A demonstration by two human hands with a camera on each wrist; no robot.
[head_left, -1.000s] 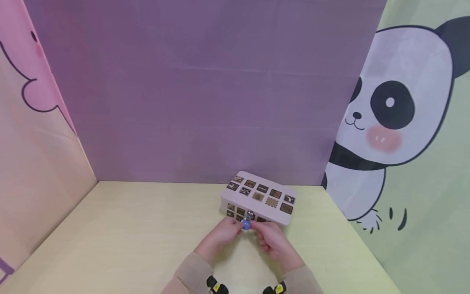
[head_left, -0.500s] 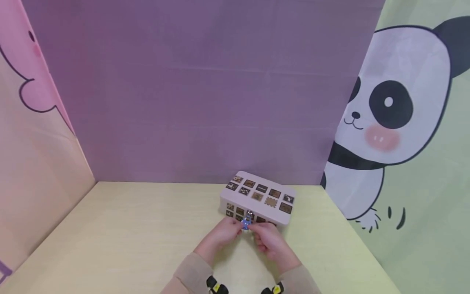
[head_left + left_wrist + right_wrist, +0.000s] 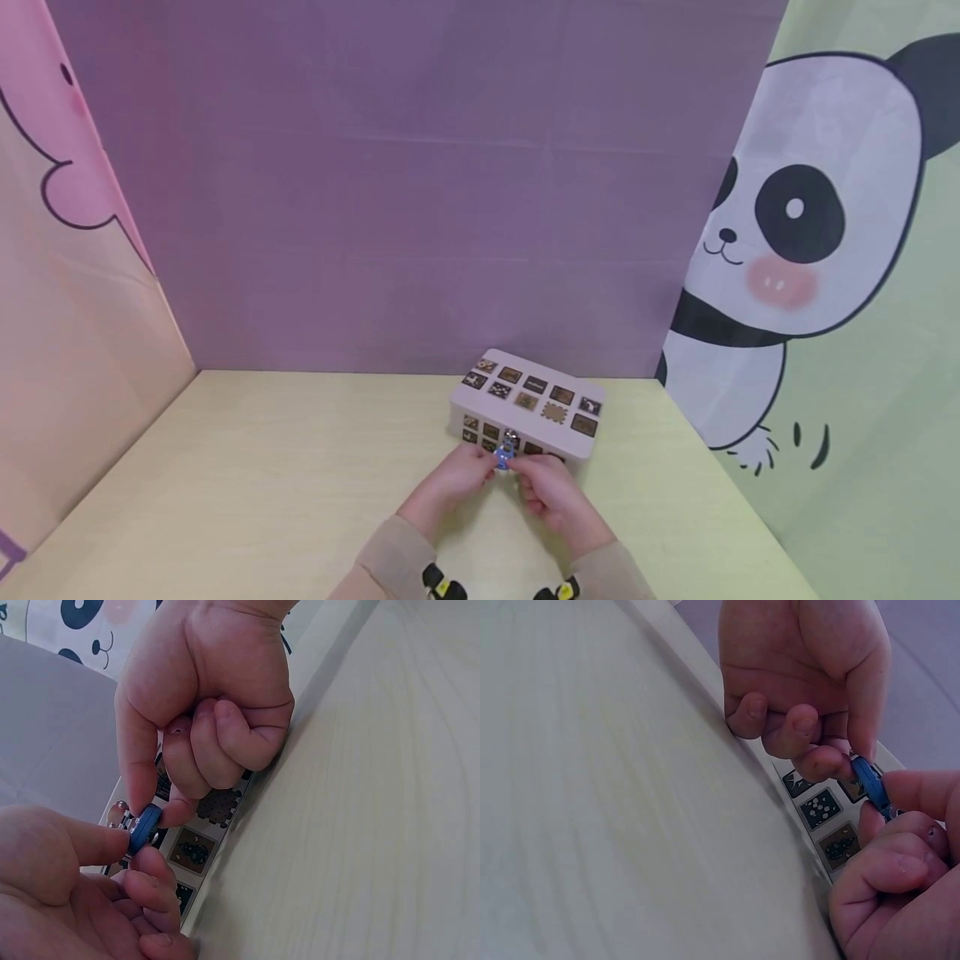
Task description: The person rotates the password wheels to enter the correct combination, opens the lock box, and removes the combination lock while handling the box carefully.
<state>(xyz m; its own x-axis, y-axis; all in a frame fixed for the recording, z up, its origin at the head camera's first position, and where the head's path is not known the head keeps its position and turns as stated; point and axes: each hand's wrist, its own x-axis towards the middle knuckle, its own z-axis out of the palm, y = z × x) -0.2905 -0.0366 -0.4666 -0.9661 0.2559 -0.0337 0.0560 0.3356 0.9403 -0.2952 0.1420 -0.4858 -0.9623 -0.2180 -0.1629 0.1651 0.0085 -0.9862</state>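
Observation:
A small blue padlock (image 3: 503, 456) hangs at the metal clasp (image 3: 512, 436) on the front of a pale box (image 3: 545, 396) printed with small dark square pictures. From the left side, my left hand (image 3: 460, 469) pinches it between thumb and fingertip. My right hand (image 3: 553, 490) pinches its other side, with the remaining fingers curled into the palm. In the left wrist view the blue body of the padlock (image 3: 145, 828) sits between both hands' fingertips. The right wrist view shows its edge (image 3: 871, 784); the fingers cover much of it.
The box stands at an angle near the back of the pale wooden table (image 3: 300, 483). A purple cloth (image 3: 420, 192) hangs behind it. Printed side panels, one with a panda (image 3: 840, 275), border the table. Black and yellow bands (image 3: 444, 582) sit at the sleeves.
The padlock's face turns slightly between the fingertips, and the right fingertips have moved a little on its side. Both hands and the box stay almost in place.

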